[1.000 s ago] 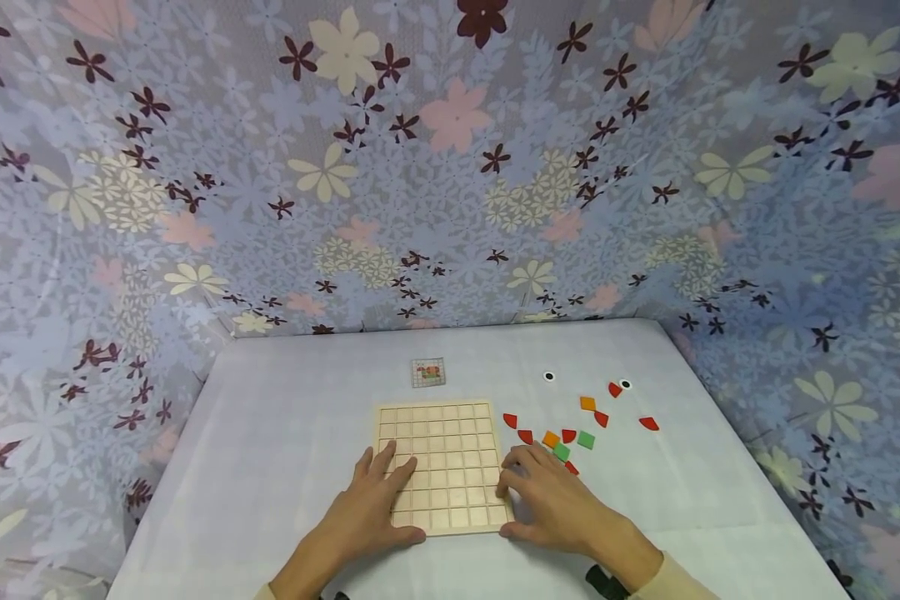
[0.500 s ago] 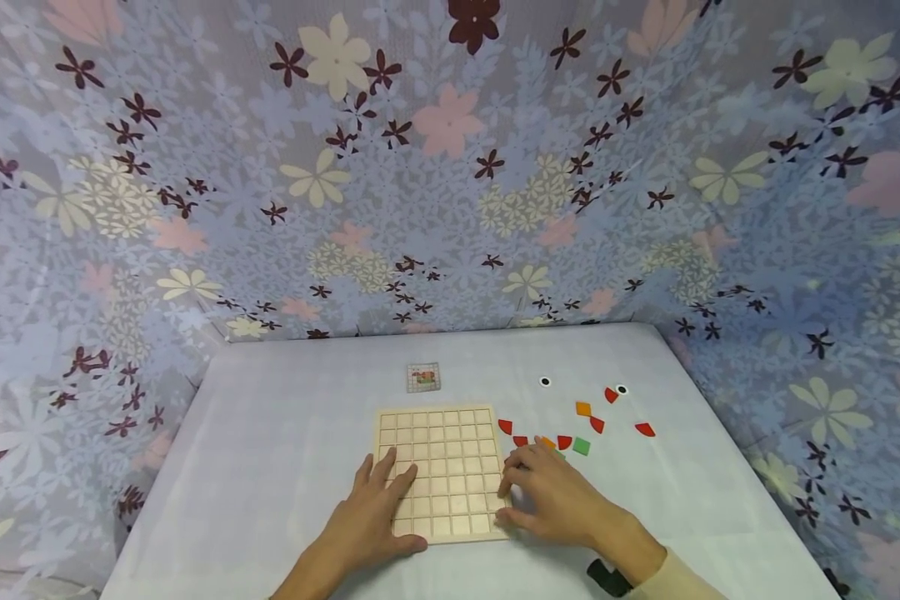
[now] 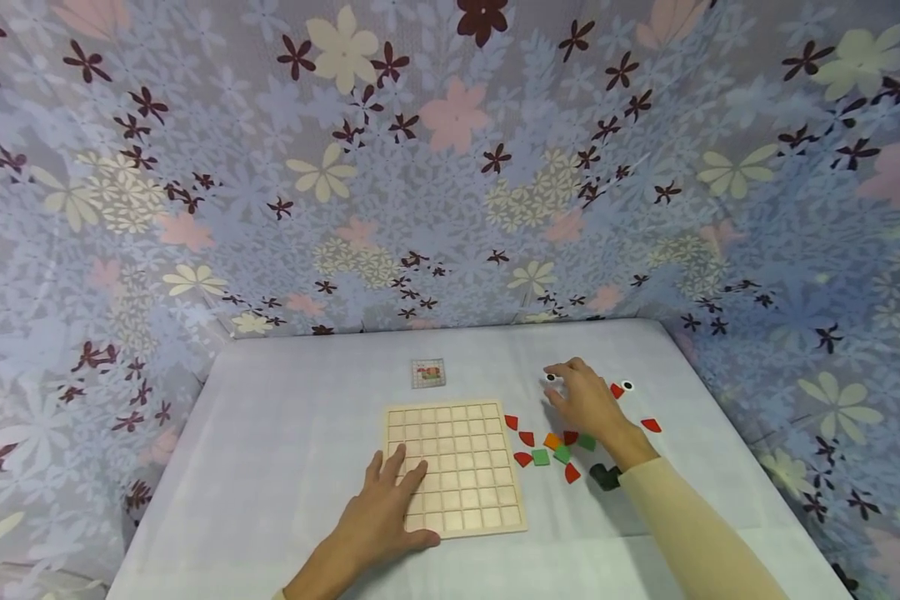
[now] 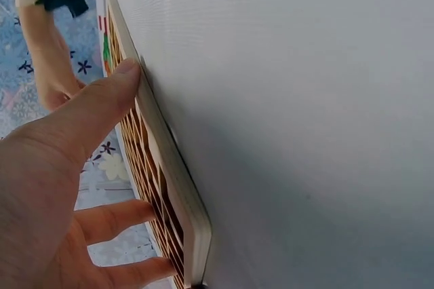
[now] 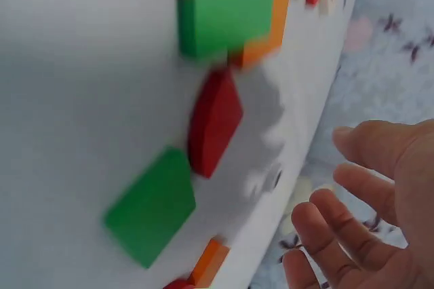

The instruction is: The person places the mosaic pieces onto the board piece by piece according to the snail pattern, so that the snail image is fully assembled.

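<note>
My left hand (image 3: pixel 378 512) rests on the left side of a wooden grid board (image 3: pixel 461 458), fingers spread over its cells. In the left wrist view the thumb (image 4: pixel 125 75) touches the board's near rim. My right hand (image 3: pixel 588 404) is over the table right of the board, fingers loosely bent. Its fingertips are close to a white disc with a black centre (image 3: pixel 551 378); contact cannot be told. The right wrist view shows nothing held by the hand (image 5: pixel 366 214). Below it lie a green square tile (image 5: pixel 152 211) and a red quarter-round tile (image 5: pixel 215 123).
Several red, green and orange tiles (image 3: pixel 541 457) lie between the board and the right arm. Another black-and-white disc (image 3: pixel 627 386) sits beside a red tile (image 3: pixel 617 391). Behind the board is a small picture card (image 3: pixel 428 373). Flowered cloth (image 3: pixel 450 208) surrounds the white table.
My right hand has left the board's right edge and moved forward and right to the disc. The board has turned slightly. My left hand stays on it. Tiles formerly covered by the right hand now show.
</note>
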`<action>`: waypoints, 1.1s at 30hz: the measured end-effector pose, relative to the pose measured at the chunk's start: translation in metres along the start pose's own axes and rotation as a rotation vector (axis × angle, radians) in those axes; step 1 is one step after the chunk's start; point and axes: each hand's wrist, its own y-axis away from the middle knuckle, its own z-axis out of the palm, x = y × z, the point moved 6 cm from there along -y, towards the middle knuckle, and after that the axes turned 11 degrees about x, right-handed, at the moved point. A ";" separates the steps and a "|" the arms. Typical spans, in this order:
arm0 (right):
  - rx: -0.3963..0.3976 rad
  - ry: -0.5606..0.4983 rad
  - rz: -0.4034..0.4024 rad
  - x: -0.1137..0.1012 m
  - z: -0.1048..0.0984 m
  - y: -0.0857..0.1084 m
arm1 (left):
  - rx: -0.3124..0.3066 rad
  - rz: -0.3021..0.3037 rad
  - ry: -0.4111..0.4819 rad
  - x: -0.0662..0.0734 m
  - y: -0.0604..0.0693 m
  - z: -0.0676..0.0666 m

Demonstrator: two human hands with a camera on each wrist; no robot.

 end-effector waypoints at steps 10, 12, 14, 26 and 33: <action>-0.065 -0.097 0.112 0.021 0.018 -0.023 | -0.026 0.046 0.043 0.000 0.001 -0.002; -0.066 -0.099 0.123 0.023 0.021 -0.022 | -0.032 0.063 0.050 0.001 0.002 -0.003; -0.060 -0.099 0.133 0.023 0.023 -0.021 | -0.042 0.071 0.053 0.001 0.002 -0.004; -0.078 -0.096 0.148 0.014 0.025 -0.024 | -0.066 0.058 0.064 -0.005 0.001 -0.009; -0.081 -0.138 0.109 -0.003 0.027 -0.018 | -0.065 0.047 0.085 -0.012 0.004 -0.008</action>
